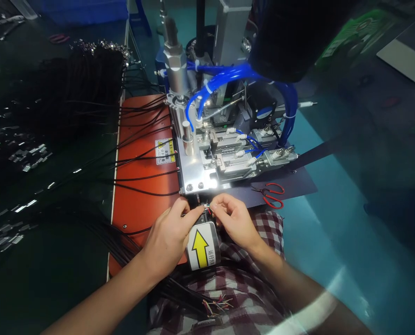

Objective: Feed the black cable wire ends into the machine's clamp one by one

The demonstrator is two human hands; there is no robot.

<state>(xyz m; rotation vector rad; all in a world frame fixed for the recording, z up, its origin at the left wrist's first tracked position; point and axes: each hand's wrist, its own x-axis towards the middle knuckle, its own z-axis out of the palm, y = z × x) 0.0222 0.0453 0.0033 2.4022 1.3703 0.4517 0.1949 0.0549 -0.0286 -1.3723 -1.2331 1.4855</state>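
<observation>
My left hand (pixel 169 232) is closed in a pinch around the end of a black cable, at the front edge of the metal machine (pixel 193 174). Facing it, my right hand (pixel 237 221) pinches the thin coloured wires (pixel 208 209) at that cable's end. The fingertips nearly meet above a dark fixture. Just below them is a white label with a yellow arrow (pixel 200 246). Black cables run across the orange plate (pixel 141 139) into the machine's left side. A bundle of cables with stripped coloured ends (pixel 216 304) lies on the checkered cloth over my lap.
Red-handled scissors (pixel 273 195) lie right of my right hand. Blue air tubes (pixel 235 74) arch over the machine. Many black cables with metal ends (pixel 103 51) are piled at the left. A blue bin (pixel 82 11) stands at the back.
</observation>
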